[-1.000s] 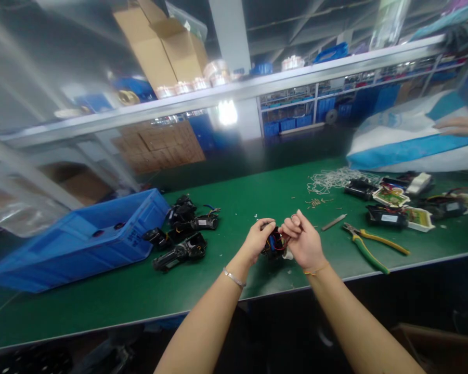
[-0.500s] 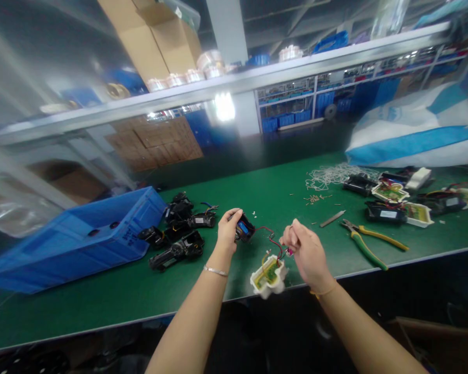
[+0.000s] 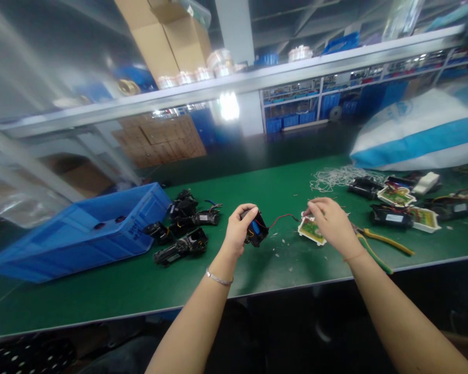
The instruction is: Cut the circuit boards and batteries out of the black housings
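My left hand (image 3: 239, 228) is closed around a black plastic housing (image 3: 257, 231), with a blue part and thin wires showing in its open side. From that housing a red wire (image 3: 283, 217) runs right to a green circuit board in a white plastic case (image 3: 311, 232). My right hand (image 3: 329, 223) pinches at the upper edge of this case, by the wires. Its fingers partly cover the board, so the exact grip point is hidden. Right behind that hand lie pliers with yellow and green handles (image 3: 388, 243).
Several black housings (image 3: 183, 246) lie left, beside a blue bin (image 3: 81, 234). More housings with boards (image 3: 392, 215) lie right, near tangled white string (image 3: 335, 177) and a white-and-blue sack (image 3: 417, 132). Small white scraps (image 3: 290, 269) dot the green table (image 3: 234, 280). A shelf (image 3: 257, 78) crosses above.
My right hand has moved right and up, bringing the circuit board from the table's front edge to beside the pliers. The red wire is stretched out more. My left hand still holds the black housing.
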A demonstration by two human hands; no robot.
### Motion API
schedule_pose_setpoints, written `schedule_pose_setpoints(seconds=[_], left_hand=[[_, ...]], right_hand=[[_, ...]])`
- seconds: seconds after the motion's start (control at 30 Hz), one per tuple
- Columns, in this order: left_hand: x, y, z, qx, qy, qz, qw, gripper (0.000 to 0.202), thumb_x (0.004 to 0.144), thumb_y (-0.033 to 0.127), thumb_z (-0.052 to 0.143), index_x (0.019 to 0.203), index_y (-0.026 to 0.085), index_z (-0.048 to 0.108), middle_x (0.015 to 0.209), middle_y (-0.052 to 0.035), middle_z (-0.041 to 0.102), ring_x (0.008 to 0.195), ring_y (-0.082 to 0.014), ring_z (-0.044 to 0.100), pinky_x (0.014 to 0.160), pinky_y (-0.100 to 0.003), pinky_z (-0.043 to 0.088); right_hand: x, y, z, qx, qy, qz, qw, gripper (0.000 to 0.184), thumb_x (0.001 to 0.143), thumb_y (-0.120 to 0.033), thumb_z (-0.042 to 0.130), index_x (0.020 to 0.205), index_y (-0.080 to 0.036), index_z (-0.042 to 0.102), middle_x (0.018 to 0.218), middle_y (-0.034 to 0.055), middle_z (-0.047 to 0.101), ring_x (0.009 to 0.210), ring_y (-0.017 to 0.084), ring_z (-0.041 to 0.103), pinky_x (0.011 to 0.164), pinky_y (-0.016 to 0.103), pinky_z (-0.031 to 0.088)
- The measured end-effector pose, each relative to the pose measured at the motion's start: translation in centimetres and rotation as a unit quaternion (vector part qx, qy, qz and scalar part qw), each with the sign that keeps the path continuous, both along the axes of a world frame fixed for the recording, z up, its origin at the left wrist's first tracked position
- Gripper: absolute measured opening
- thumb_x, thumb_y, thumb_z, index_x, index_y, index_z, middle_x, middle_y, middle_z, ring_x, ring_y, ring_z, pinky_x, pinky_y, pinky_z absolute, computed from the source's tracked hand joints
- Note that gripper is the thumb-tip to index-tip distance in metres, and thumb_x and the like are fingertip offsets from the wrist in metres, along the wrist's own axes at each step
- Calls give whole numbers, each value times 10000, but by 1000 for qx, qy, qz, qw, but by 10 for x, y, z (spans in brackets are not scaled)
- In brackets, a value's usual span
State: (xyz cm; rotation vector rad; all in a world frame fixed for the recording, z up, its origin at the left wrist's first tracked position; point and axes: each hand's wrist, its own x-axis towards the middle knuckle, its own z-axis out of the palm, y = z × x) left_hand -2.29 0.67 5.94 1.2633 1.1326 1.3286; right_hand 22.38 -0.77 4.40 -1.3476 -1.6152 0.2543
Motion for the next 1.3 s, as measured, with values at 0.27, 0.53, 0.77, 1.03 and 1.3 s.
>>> schedule_pose_setpoints(seconds=[0.27, 0.53, 0.77, 1.03, 1.3], left_hand=[[22, -18, 14, 105, 132, -49, 984, 277, 740, 376, 664, 928, 174, 637, 907, -34, 630, 829, -157, 562, 769, -242, 435], [9, -17, 10, 128, 186, -16, 974, 251, 718, 345, 674, 899, 178, 626, 849, -24, 604, 770, -150, 543, 727, -243, 426], [9, -3, -11, 66, 163, -32, 984, 293, 730, 431, 655, 877, 177, 639, 820, -13, 618, 739, -139, 543, 685, -227, 417], [31, 6, -30, 39, 268, -79, 959, 361, 732, 525, 591, 856, 190, 641, 843, -21, 670, 784, -199, 601, 707, -272, 453], [38, 25, -34, -18, 332, 3, 943, 458, 578, 556, 640, 886, 219, 629, 886, -64, 680, 846, -292, 630, 747, -371, 488]], right_hand=[[-58, -31, -2, 53, -84, 129, 987, 659, 824, -260, 560, 1424, -198, 294, 1391, 112, 421, 1286, 247, 372, 1057, 410, 322], [-61, -34, -31, -170, -112, 239, 949, 370, 897, -457, 471, 740, -190, 673, 616, 35, 620, 608, 178, 574, 618, 285, 386], [-54, -42, -20, -106, 227, 295, 922, 387, 901, -413, 489, 620, -192, 639, 972, 44, 615, 956, 172, 559, 890, 287, 367], [-78, -8, -16, -100, 716, 253, 643, 350, 771, -474, 615, 626, -205, 444, 610, -29, 490, 579, 119, 488, 662, 272, 442], [-116, -33, -27, -57, 461, 163, 871, 500, 842, -495, 506, 481, -187, 352, 470, -50, 312, 458, 79, 247, 442, 237, 189]])
